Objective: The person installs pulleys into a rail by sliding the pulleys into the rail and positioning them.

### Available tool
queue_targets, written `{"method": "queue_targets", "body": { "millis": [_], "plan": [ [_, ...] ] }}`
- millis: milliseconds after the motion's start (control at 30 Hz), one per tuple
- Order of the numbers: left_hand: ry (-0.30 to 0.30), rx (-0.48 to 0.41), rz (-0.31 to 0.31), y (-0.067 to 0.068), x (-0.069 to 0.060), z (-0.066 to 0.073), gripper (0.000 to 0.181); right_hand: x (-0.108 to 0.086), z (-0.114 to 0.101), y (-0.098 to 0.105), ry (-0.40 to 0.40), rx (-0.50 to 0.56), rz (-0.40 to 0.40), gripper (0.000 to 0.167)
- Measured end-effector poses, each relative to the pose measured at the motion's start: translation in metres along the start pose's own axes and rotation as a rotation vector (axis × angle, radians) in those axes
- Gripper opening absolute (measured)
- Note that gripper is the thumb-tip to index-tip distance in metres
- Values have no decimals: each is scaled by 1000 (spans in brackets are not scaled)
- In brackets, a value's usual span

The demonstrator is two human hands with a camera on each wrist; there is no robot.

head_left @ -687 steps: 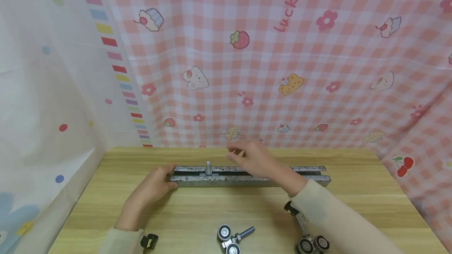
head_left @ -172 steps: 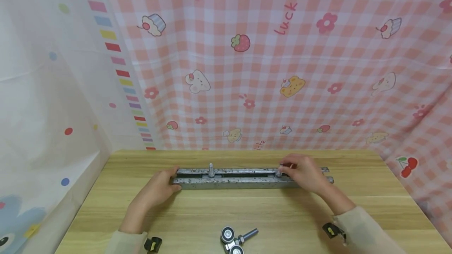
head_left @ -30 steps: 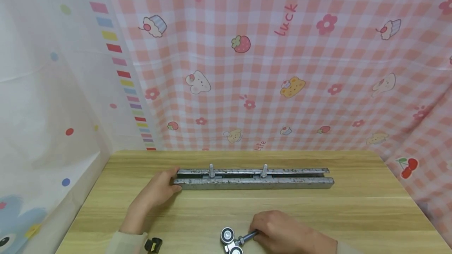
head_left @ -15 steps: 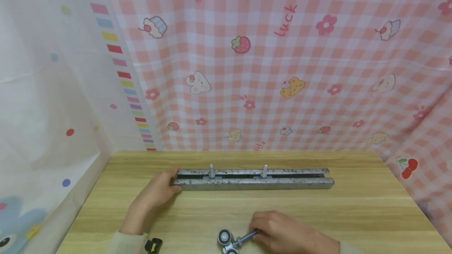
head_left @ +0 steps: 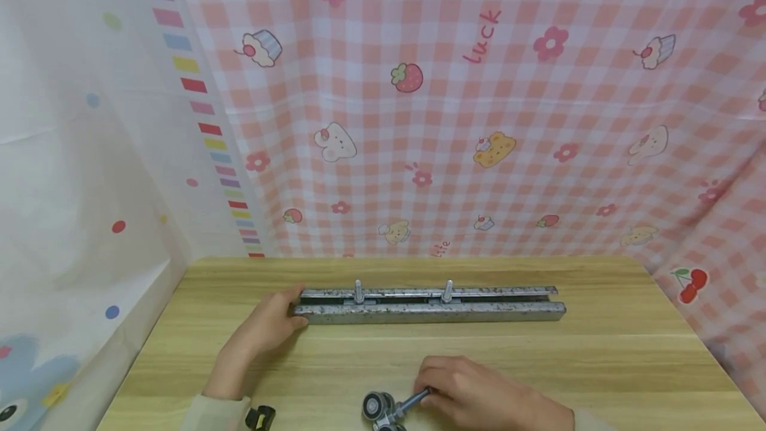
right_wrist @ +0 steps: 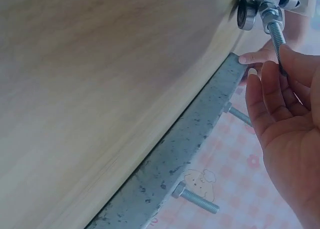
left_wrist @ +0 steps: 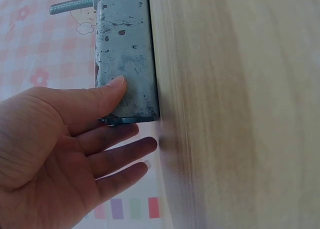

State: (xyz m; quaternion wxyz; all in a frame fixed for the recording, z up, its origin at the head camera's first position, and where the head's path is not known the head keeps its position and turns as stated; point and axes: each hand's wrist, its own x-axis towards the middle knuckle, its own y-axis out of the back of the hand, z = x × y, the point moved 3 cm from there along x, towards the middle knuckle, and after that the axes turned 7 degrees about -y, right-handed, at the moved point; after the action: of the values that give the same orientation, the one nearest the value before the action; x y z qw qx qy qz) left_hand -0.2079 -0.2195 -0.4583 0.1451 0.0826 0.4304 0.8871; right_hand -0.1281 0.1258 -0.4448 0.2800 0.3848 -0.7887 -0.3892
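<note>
A speckled grey metal channel rail [head_left: 431, 314] lies lengthwise on the table, its slot facing up. My left hand [head_left: 269, 326] grips the rail's left end, thumb on the near wall and fingers at the far side; in the left wrist view the thumb presses the metal. Two threaded bolts, a left one [head_left: 358, 291] and a right one [head_left: 447, 291], stand up out of the slot; what they carry inside is mostly hidden. My right hand [head_left: 479, 392] pinches the threaded stem of a wheeled roller hanger [head_left: 372, 406] at the near side. Its wheels [right_wrist: 246, 14] show in the right wrist view.
The wooden table [head_left: 610, 364] extends on all sides of the rail. A pink checked cloth [head_left: 455, 118] hangs behind its back edge, and a white cloth [head_left: 90, 171] hangs at the left. A black strap piece [head_left: 260, 416] sits at the left cuff.
Earlier, one bolt stood in the slot; now two do, the second shifted left along it. Lately my right hand took the roller hanger's stem and shifted it slightly left, turning its wheels. Left hand stays.
</note>
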Motion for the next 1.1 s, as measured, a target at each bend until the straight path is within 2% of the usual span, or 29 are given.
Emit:
{"method": "queue_targets", "body": {
  "millis": [533, 833, 1100],
  "plan": [
    [-10, -11, 14, -1, -2, -1, 65, 4, -11, -1, 54, 90, -25, 13],
    [6, -9, 6, 0, -2, 0, 65, 10, -21, 1, 157, 31, 38, 14],
    [11, 3, 7, 0, 0, -2, 66, 11, -24, 3, 118, 1, 39, 13]
  ]
}}
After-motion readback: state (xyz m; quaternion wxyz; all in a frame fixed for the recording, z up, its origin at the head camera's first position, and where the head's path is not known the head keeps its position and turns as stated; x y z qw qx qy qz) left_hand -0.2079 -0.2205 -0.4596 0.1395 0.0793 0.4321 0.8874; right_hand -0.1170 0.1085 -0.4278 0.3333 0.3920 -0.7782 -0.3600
